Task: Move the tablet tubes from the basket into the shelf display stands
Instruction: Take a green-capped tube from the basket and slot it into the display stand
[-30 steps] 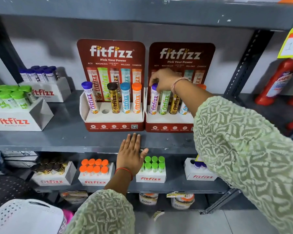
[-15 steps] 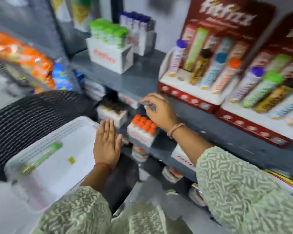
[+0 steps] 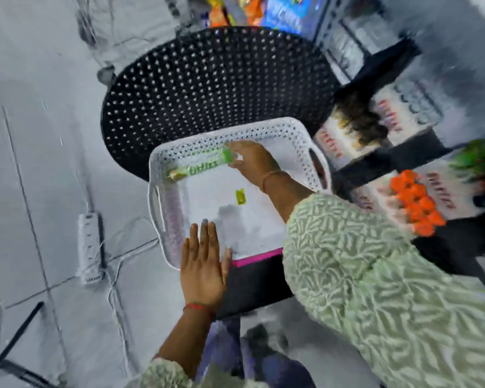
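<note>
A white perforated basket [image 3: 179,145] sits on a black perforated stool [image 3: 207,79]. One green tablet tube [image 3: 199,169] lies along the basket's far wall, its green cap pointing right. My right hand [image 3: 252,161] reaches into the basket, thumb and fingers pinched round the tube's cap end. My left hand [image 3: 203,264] lies flat with straight fingers on the basket's near rim and holds nothing. The display stands are out of view. The image is motion-blurred.
A small yellow-green scrap [image 3: 240,196] lies on the basket floor. Lower shelves at the right hold boxes of orange-capped tubes [image 3: 416,208] and green-capped tubes [image 3: 476,161]. A white power strip [image 3: 90,247] with cables lies on the tiled floor at the left.
The view has swung from the shelf display stands down to the basket. My right hand left the shelf and reached the green tube; my left hand dropped from the shelf edge to the basket rim.
</note>
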